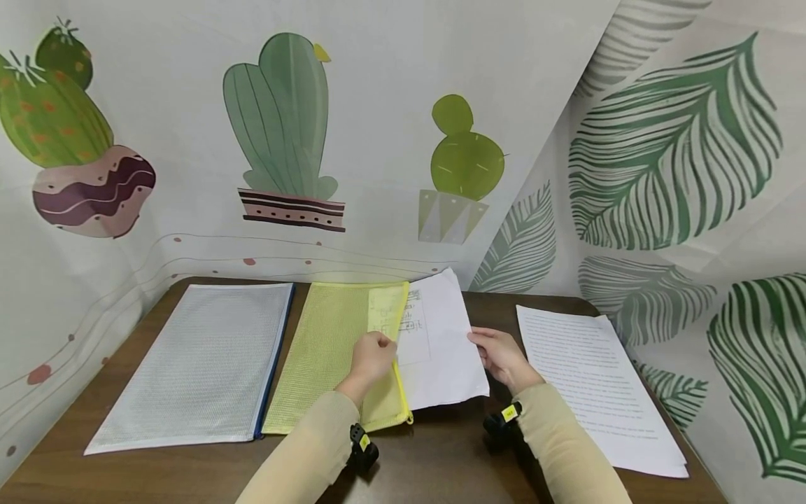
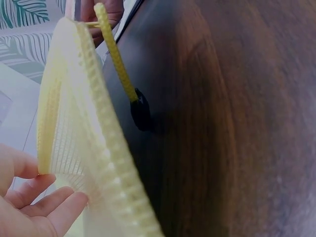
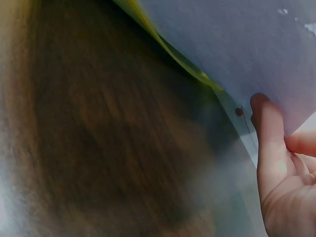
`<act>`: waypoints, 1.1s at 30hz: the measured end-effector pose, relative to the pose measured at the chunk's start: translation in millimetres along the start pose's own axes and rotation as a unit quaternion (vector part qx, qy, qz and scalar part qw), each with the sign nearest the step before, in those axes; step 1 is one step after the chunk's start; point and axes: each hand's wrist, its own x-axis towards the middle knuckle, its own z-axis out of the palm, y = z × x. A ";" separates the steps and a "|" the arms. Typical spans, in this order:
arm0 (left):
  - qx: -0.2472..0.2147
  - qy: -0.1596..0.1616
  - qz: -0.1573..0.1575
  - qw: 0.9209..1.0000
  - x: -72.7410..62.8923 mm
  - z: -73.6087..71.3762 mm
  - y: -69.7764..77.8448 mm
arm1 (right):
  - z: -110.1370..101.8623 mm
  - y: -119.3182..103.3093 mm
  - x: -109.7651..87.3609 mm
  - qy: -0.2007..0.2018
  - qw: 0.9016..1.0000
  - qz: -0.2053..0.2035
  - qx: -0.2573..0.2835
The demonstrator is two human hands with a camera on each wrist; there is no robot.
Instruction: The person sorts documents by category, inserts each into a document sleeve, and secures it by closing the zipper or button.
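Note:
A yellow mesh zipper pouch (image 1: 327,350) lies in the middle of the table, its right side open. My left hand (image 1: 373,358) pinches the pouch's upper edge near the opening; in the left wrist view the fingers (image 2: 64,205) hold the mesh rim. White paper sheets (image 1: 447,350) with a printed drawing stand partly inside the pouch, their left part showing through the mesh. My right hand (image 1: 500,355) pinches the sheets at their right edge, thumb on one face, as the right wrist view also shows. A yellow zipper cord with a black end (image 2: 140,111) hangs at the pouch's corner.
To the left lies a white mesh pouch (image 1: 201,364) with a blue zipper edge. A stack of printed text pages (image 1: 592,385) rests at the right of the brown wooden table (image 1: 434,462). Behind is a cloth (image 1: 390,140) with cactus and leaf prints.

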 end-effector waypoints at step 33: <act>0.001 0.008 0.008 1.000 2.3 3.5 -0.6 | 0.0 9.6 -29.4 -0.013 0.989 0.006 -0.147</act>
